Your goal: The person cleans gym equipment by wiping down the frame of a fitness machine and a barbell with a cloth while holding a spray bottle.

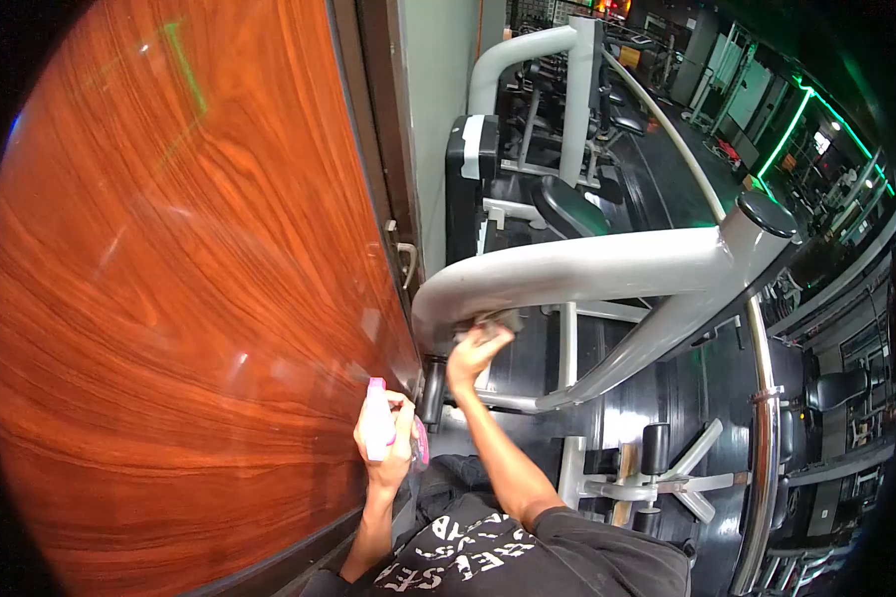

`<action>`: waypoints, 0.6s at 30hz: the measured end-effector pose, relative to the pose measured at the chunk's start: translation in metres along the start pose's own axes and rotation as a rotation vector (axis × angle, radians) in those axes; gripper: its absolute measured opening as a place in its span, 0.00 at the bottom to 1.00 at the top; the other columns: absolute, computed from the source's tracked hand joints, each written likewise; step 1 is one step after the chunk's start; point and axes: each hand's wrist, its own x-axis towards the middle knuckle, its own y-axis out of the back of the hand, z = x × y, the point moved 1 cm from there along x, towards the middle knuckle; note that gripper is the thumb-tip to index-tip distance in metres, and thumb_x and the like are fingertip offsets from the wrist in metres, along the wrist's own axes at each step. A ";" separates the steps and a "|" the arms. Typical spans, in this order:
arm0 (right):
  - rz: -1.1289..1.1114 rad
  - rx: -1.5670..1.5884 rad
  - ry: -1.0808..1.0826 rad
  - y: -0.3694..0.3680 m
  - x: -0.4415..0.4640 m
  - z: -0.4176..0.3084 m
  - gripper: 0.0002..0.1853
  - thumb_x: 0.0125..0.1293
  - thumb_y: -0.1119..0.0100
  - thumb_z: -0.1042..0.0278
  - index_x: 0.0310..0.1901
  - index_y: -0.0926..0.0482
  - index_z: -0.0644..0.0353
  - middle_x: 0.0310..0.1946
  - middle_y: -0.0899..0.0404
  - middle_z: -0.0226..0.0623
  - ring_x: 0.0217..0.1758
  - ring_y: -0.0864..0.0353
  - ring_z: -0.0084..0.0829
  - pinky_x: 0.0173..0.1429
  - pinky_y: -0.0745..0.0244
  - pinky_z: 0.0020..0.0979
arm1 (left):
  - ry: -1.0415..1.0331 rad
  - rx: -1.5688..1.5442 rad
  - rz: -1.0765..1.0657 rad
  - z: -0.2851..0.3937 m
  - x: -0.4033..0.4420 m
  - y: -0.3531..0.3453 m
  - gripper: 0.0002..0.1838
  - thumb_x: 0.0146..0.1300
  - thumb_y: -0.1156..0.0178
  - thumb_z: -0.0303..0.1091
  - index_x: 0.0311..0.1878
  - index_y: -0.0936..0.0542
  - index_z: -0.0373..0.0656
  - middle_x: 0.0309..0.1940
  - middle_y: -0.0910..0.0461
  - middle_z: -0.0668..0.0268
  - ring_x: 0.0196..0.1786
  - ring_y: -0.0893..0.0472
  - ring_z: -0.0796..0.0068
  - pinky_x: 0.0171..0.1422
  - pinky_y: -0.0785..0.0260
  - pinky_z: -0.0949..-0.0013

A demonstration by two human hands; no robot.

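In my left hand [396,453] is a white and pink spray bottle [377,423], held upright beside the wood-grain door, with my fingers wrapped round it. My right hand [476,356] is closed on a dark cloth [506,321]. It presses the cloth against the underside of the thick silver-grey tube [567,267] of a gym machine, near the tube's bend. The cloth is partly hidden by my fingers and a little blurred.
The glossy wood-grain door [199,298] with a metal handle [405,261] fills the left side. A black padded seat [570,206] and more machines stand beyond the frame. A chrome rail post [767,448] rises at right. Below it, a low machine base [652,488] stands on the dark floor.
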 end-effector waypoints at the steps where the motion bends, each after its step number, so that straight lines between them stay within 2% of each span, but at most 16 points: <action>1: -0.121 -0.032 0.094 -0.002 -0.023 0.026 0.14 0.67 0.47 0.75 0.51 0.35 0.67 0.46 0.33 0.52 0.54 0.32 0.47 0.61 0.39 0.46 | -0.001 -0.017 0.028 -0.002 0.000 0.001 0.04 0.67 0.43 0.23 0.42 0.28 0.35 0.28 0.26 0.65 0.22 0.25 0.82 0.27 0.32 0.76; 3: -0.244 -0.160 0.199 0.006 -0.045 0.066 0.12 0.65 0.49 0.76 0.50 0.32 0.68 0.48 0.33 0.56 0.54 0.32 0.54 0.61 0.39 0.48 | -0.001 -0.026 0.066 -0.005 0.001 0.005 0.04 0.65 0.42 0.21 0.41 0.27 0.35 0.26 0.26 0.67 0.21 0.25 0.83 0.26 0.32 0.77; 4: -0.287 -0.193 0.158 0.012 -0.053 0.086 0.11 0.66 0.48 0.76 0.49 0.31 0.69 0.47 0.32 0.55 0.52 0.31 0.54 0.60 0.38 0.49 | 0.006 -0.036 0.066 -0.006 0.001 0.006 0.04 0.65 0.42 0.21 0.41 0.26 0.35 0.26 0.25 0.67 0.21 0.25 0.83 0.26 0.32 0.77; 7: -0.488 -0.135 -0.166 0.044 -0.050 0.106 0.15 0.67 0.46 0.71 0.53 0.28 0.68 0.47 0.22 0.54 0.52 0.23 0.51 0.58 0.31 0.42 | 0.025 -0.067 0.086 -0.004 0.002 0.003 0.04 0.65 0.42 0.21 0.41 0.26 0.35 0.25 0.25 0.67 0.21 0.25 0.83 0.26 0.32 0.77; 9: -0.556 -0.167 -0.204 0.057 -0.038 0.103 0.15 0.66 0.41 0.67 0.49 0.24 0.67 0.45 0.18 0.52 0.51 0.19 0.48 0.56 0.28 0.41 | 0.039 -0.078 0.103 -0.006 0.003 0.004 0.04 0.64 0.42 0.21 0.41 0.26 0.35 0.25 0.25 0.67 0.21 0.25 0.83 0.27 0.32 0.77; 11: -0.509 -0.165 -0.022 0.062 -0.024 0.082 0.15 0.64 0.39 0.69 0.50 0.23 0.65 0.45 0.19 0.50 0.49 0.20 0.49 0.55 0.27 0.40 | 0.010 -0.011 0.093 -0.010 0.002 0.008 0.05 0.64 0.41 0.21 0.41 0.26 0.35 0.25 0.25 0.67 0.22 0.25 0.83 0.27 0.32 0.77; 12: -0.553 -0.184 0.146 0.066 -0.015 0.072 0.15 0.61 0.38 0.72 0.50 0.22 0.60 0.44 0.22 0.50 0.48 0.22 0.51 0.54 0.27 0.40 | 0.019 -0.009 0.096 -0.010 0.000 0.009 0.05 0.64 0.41 0.21 0.41 0.26 0.35 0.25 0.25 0.67 0.22 0.25 0.83 0.27 0.32 0.77; 13: -0.618 -0.149 0.274 0.071 -0.009 0.064 0.19 0.55 0.35 0.77 0.51 0.22 0.55 0.46 0.27 0.49 0.50 0.25 0.50 0.54 0.28 0.41 | 0.026 -0.023 0.098 -0.009 0.001 0.009 0.05 0.64 0.41 0.21 0.41 0.26 0.35 0.25 0.25 0.68 0.22 0.25 0.83 0.27 0.32 0.77; 15: -0.537 -0.080 0.568 0.066 0.001 0.051 0.25 0.49 0.32 0.80 0.51 0.21 0.51 0.51 0.30 0.48 0.55 0.28 0.50 0.56 0.29 0.42 | 0.030 -0.039 0.105 -0.010 0.002 0.008 0.05 0.64 0.41 0.21 0.42 0.26 0.35 0.25 0.24 0.68 0.22 0.25 0.83 0.27 0.32 0.77; 16: -0.493 -0.040 0.618 0.062 0.005 0.044 0.33 0.40 0.33 0.82 0.53 0.20 0.45 0.55 0.34 0.49 0.57 0.32 0.51 0.59 0.32 0.45 | 0.031 -0.032 0.103 -0.011 0.002 0.008 0.05 0.64 0.41 0.21 0.42 0.26 0.35 0.25 0.24 0.68 0.22 0.25 0.83 0.27 0.32 0.77; 18: -0.461 -0.060 0.711 0.050 0.010 0.024 0.29 0.40 0.34 0.82 0.48 0.16 0.45 0.54 0.34 0.48 0.58 0.33 0.51 0.60 0.32 0.44 | 0.037 -0.023 0.101 -0.013 0.001 0.010 0.05 0.64 0.41 0.21 0.42 0.26 0.35 0.25 0.24 0.68 0.22 0.25 0.83 0.27 0.32 0.77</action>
